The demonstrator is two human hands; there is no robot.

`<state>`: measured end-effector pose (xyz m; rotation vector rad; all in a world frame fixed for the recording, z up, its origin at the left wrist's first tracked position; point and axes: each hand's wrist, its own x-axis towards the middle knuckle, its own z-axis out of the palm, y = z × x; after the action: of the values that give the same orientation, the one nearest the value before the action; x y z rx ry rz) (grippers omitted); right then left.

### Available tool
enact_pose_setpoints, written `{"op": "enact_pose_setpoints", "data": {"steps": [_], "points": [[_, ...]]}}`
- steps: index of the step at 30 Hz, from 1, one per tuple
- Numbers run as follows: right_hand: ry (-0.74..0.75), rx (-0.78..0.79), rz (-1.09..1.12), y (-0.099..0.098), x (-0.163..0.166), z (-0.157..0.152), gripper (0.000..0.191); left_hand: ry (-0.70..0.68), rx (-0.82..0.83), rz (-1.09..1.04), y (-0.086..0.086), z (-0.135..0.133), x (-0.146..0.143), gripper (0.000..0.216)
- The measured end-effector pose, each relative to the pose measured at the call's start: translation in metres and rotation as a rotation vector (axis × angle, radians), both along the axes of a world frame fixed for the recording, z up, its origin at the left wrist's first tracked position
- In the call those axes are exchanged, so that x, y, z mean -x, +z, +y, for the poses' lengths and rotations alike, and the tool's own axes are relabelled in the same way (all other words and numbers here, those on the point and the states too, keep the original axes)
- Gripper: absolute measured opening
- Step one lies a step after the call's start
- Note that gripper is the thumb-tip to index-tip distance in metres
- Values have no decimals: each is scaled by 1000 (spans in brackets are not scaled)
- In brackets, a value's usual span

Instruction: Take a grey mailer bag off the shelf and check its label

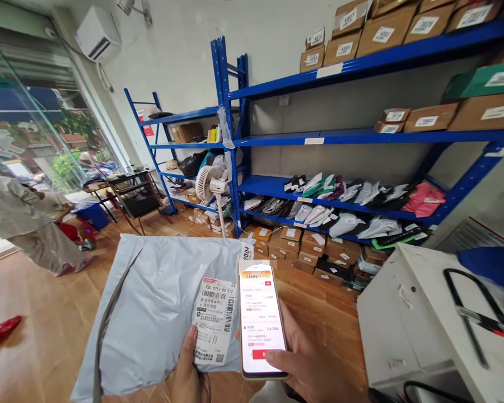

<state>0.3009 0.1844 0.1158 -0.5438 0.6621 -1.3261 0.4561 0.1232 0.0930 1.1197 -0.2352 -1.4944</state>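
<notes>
In my left hand (189,364) is a large light-grey plastic mailing bag (151,302), gripped at its lower edge with the thumb on top. A white shipping label (214,322) with barcodes is stuck on it, and a smaller tag (247,252) reading 2004 sits at its upper right corner. My right hand (302,352) is closed around a smartphone (258,319), just right of the bag. The phone's screen is lit with a list of entries. My right thumb lies over a red button near the bottom of the screen.
Blue metal shelves (277,137) along the wall hold labelled cardboard boxes (430,117) and bagged parcels (348,224). More boxes (285,240) sit on the floor. A white fan (210,182) stands before them. At right is a white cabinet (386,313); at left, a person (25,218) bends over.
</notes>
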Motion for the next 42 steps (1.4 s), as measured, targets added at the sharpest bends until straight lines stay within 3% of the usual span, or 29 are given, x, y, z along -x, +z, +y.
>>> {"op": "enact_pose_setpoints", "data": {"steps": [21,27,32,37,42], "points": [[-8,-27,66,-5,0,-8,103,24,-29,27,5,-10,0,49],[39,22,45,-2,1,-11,103,21,-25,22,3,-11,-1,41],[37,-32,66,-1,3,-12,107,40,-30,44,3,-11,0,40],[35,26,24,-10,2,-15,105,74,-12,110,8,-12,2,35],[49,-15,37,-8,1,-18,110,105,-38,118,13,-14,5,29]]}}
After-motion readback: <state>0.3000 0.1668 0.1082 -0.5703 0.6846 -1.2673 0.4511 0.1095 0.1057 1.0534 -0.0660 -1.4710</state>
